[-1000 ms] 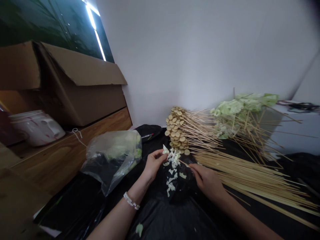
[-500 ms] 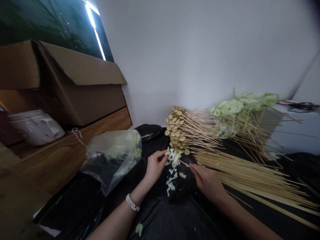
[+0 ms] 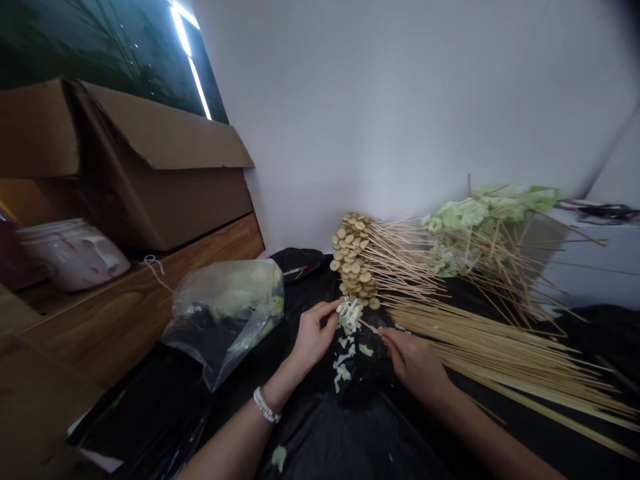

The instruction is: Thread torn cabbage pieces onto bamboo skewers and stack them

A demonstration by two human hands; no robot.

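My right hand (image 3: 417,363) is closed around a thin wooden skewer (image 3: 370,327). At the skewer's left end sits a bunched, frilly white vegetable piece (image 3: 349,315), maybe cabbage. My left hand (image 3: 314,337), with a beaded bracelet on the wrist, has its forefinger and thumb at the left side of that piece. Just behind lies a stack of skewers with round, pale slices (image 3: 353,257) on their ends. Small white scraps (image 3: 342,373) are scattered below the bunched piece on black plastic sheeting (image 3: 350,433).
Bare skewers (image 3: 510,353) lie in a bundle to the right. Beyond them, leafy green-white skewers (image 3: 470,217) are heaped. A clear bag of green vegetables (image 3: 225,300) is at left, beside a wooden ledge with a cardboard box (image 3: 190,200) and a white tub (image 3: 75,257).
My left forefinger has straightened along the white piece, and the bunch looks slightly turned and more compact. My right hand holds the skewer in nearly the same place.
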